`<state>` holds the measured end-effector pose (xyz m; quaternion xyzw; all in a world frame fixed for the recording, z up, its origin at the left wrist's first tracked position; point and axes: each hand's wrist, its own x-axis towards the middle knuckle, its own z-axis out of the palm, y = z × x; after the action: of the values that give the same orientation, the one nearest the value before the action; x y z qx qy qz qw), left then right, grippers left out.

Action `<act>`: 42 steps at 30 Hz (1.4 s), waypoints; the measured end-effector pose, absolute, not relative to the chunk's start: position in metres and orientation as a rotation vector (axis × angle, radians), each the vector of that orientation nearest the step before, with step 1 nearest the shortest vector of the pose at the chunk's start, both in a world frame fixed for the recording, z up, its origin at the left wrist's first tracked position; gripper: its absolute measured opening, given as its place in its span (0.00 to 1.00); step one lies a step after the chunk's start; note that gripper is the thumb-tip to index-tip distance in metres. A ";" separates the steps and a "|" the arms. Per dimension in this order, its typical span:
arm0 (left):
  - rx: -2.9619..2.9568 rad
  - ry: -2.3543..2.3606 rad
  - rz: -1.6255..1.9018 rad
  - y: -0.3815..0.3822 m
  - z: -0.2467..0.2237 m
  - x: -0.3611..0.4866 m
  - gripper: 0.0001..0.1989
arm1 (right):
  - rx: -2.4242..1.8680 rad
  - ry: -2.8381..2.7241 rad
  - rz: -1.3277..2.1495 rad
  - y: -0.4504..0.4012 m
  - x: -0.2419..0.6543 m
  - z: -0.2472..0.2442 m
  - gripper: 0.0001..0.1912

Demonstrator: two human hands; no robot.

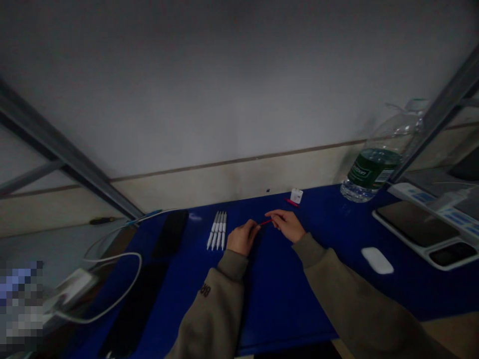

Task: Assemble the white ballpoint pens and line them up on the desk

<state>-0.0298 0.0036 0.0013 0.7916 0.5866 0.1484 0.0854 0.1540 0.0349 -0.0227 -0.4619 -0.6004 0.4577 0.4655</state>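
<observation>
Logging thin red rod [266, 222] between left hand [243, 237] and right hand [286, 225] | long axis side to side, rising slightly rightward | left fingertips [257, 228] narrowly pinching its left end | right fingers [274, 216] curled narrowly at its right end, contact undetermined | both hands equally near | four white pens [217, 230] just left of left hand

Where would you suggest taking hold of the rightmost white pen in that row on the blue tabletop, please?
Pinch the rightmost white pen around mid-barrel, coming from above and from its right, the side facing the left hand. It lies flat, tight beside the next pen, so that outer side is the only free one.
</observation>
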 end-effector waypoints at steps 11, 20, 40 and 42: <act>2.337 1.773 0.447 0.005 -0.002 -0.030 0.19 | -1.123 -1.475 1.135 0.036 0.154 -0.024 0.16; 2.339 1.776 0.392 0.003 0.003 -0.028 0.20 | -1.118 -1.456 1.176 0.034 0.153 -0.020 0.17; 2.326 1.794 0.415 0.000 0.008 -0.025 0.20 | -1.113 -1.462 1.130 0.038 0.153 -0.026 0.16; 2.326 1.814 0.410 -0.001 0.009 -0.025 0.21 | -1.115 -1.460 1.135 0.037 0.154 -0.025 0.16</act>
<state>-0.0252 -0.0007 0.0085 0.7783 0.6072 0.1372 0.0817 0.1535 0.0371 -0.0247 -0.4553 -0.5961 0.4636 0.4716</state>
